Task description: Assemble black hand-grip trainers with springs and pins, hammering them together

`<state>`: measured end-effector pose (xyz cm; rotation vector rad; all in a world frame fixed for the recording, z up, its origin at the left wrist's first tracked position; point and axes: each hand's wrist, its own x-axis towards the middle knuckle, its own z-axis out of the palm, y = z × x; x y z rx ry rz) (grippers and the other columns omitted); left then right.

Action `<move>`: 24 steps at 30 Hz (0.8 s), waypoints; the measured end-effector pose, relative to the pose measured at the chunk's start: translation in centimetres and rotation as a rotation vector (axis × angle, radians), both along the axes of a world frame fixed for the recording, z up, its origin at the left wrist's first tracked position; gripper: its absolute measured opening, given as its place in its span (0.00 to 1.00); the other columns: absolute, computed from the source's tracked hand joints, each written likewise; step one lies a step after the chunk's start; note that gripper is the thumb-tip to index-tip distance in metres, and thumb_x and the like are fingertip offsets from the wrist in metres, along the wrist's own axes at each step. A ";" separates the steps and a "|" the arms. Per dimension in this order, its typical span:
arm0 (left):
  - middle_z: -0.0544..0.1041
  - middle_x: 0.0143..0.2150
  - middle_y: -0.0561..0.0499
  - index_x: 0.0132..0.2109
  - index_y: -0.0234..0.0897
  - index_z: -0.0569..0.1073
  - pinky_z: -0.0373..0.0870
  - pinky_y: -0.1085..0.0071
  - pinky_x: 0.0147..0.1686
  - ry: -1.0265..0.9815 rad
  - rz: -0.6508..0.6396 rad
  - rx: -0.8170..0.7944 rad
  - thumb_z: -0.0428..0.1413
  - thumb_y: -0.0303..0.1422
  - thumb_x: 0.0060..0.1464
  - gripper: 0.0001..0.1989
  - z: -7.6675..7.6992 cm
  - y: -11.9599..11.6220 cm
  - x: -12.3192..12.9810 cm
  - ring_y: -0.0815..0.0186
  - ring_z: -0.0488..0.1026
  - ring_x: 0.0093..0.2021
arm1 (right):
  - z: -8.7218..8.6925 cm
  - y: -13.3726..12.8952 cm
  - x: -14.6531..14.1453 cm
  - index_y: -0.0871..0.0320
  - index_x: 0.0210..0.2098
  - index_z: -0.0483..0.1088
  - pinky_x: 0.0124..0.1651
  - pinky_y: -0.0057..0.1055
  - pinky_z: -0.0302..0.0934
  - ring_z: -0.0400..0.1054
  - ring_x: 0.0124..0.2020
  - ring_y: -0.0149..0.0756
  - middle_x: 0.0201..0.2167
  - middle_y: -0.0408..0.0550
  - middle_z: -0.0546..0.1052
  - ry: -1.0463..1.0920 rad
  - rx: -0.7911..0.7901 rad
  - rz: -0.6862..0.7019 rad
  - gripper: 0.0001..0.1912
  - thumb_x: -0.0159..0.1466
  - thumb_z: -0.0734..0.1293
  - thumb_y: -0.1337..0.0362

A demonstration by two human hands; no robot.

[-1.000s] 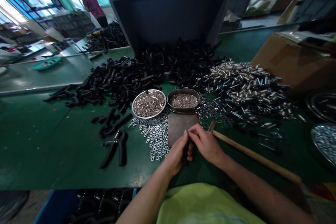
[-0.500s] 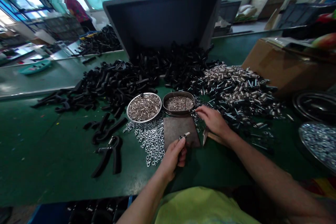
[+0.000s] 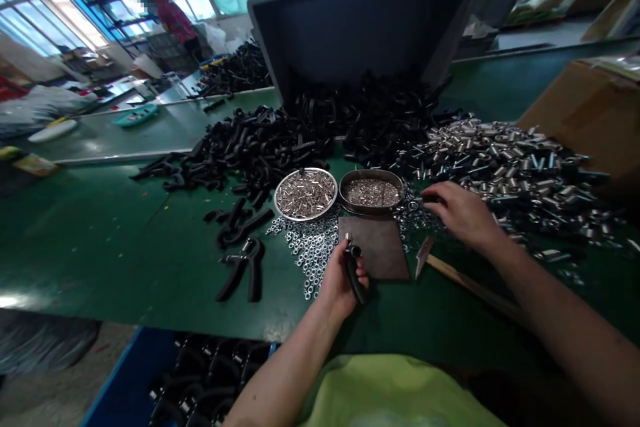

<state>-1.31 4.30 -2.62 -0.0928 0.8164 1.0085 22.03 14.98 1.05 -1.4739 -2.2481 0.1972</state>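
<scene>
My left hand [image 3: 343, 277] is wrapped round a black curved plastic handle [image 3: 356, 280], with a small shiny metal piece at its upper end. It is above the near left part of a flat metal plate [image 3: 380, 247]. My right hand [image 3: 463, 213] is over the small loose metal parts [image 3: 415, 213] right of an oval tin [image 3: 373, 209]. Its fingers are bent together at the tips; whatever they pinch is too small and dark to make out. Just below that hand lies a hammer [image 3: 424, 257] with a wooden handle.
A round dish of metal pins [image 3: 306, 195] stands left of the tin, with loose nuts [image 3: 313, 253] before it. Black handles [image 3: 245, 140] are heaped behind, near a tipped grey bin [image 3: 360, 20]. Springs and bolts [image 3: 520, 160] pile up right. An assembled clamp [image 3: 243, 273] lies left.
The view has swung left. The black handle in my left hand has turned, so its curved length now shows below the fingers. My right hand has shifted slightly right, away from the tin.
</scene>
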 end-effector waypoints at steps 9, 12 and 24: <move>0.60 0.16 0.54 0.24 0.33 0.65 0.56 0.77 0.19 -0.043 0.149 0.129 0.50 0.36 0.51 0.12 0.5 0.1 0.5 0.74 0.56 0.17 | 1.2 -8.3 -8.6 0.54 0.40 0.70 0.45 0.38 0.67 0.71 0.43 0.39 0.40 0.50 0.75 0.443 -0.123 0.371 0.09 0.61 0.61 0.68; 0.62 0.17 0.54 0.25 0.33 0.67 0.57 0.77 0.20 -0.036 0.191 0.159 0.50 0.35 0.51 0.11 0.5 0.0 0.9 0.73 0.58 0.18 | 0.2 -8.6 -9.6 0.55 0.41 0.69 0.44 0.36 0.67 0.71 0.43 0.39 0.40 0.52 0.75 0.364 -0.022 0.376 0.10 0.63 0.58 0.69; 0.66 0.20 0.57 0.29 0.35 0.66 0.58 0.77 0.23 0.142 0.313 0.255 0.56 0.34 0.45 0.08 1.2 -0.3 1.3 0.75 0.60 0.20 | -0.4 -9.2 -10.7 0.55 0.36 0.67 0.40 0.34 0.66 0.72 0.37 0.39 0.34 0.52 0.76 0.385 0.047 0.270 0.07 0.64 0.58 0.65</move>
